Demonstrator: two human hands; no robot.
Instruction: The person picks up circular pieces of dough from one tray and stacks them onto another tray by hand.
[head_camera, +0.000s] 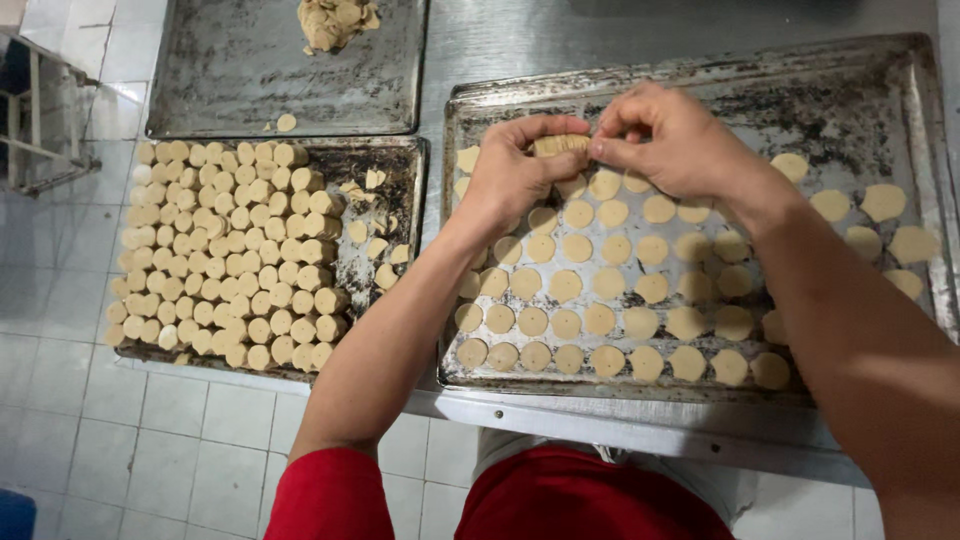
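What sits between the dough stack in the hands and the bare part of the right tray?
Nothing visible does. Left hand and right hand both pinch the dough stack above the right tray. Its bare upper strip lies just past the hands; dough rounds fill the rows nearer the person.

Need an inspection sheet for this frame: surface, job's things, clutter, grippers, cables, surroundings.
Surface: metal table, three baking trays on it.
Job's things: dough stack held over right tray; flat dough rounds in rows on it.
Clutter: left tray packed with dough cylinders; rear tray holds a dough lump.
Grippers: left hand and right hand both pinch the stack.
Cables: nothing seen.
Surroundings: white tiled floor, metal frame at left.
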